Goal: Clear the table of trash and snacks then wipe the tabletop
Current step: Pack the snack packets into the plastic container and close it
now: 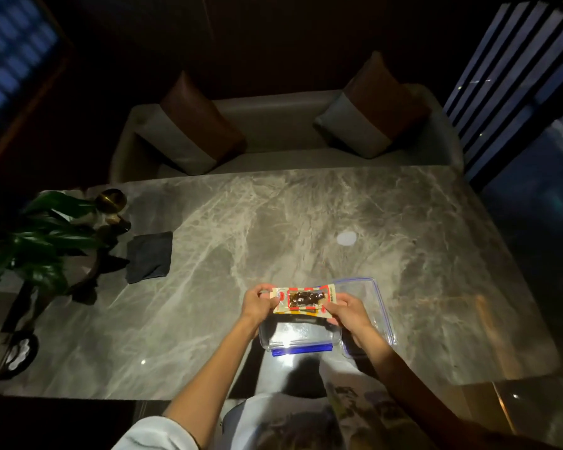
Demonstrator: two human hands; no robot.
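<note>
Near the front edge of the marble table point(273, 222), one snack packet point(303, 298) is held above one clear plastic container point(298, 334) with a blue clip. Left hand point(257, 302): fingers clamped on the packet's left end. Right hand point(346, 311): fingers clamped on its right end. Packet: cream with red markings, a clear window showing dark contents. Container: whether anything lies inside cannot be told under the glare. One clear lid point(368, 306) with blue trim lies flat just right of the container, partly under the right forearm. One dark folded cloth point(150, 256) lies toward the left edge, well apart. One potted plant point(43, 235) and one brass ornament point(111, 201) occupy the far left corner. Two cushions point(192, 125) rest on the sofa point(273, 138) beyond the far edge
</note>
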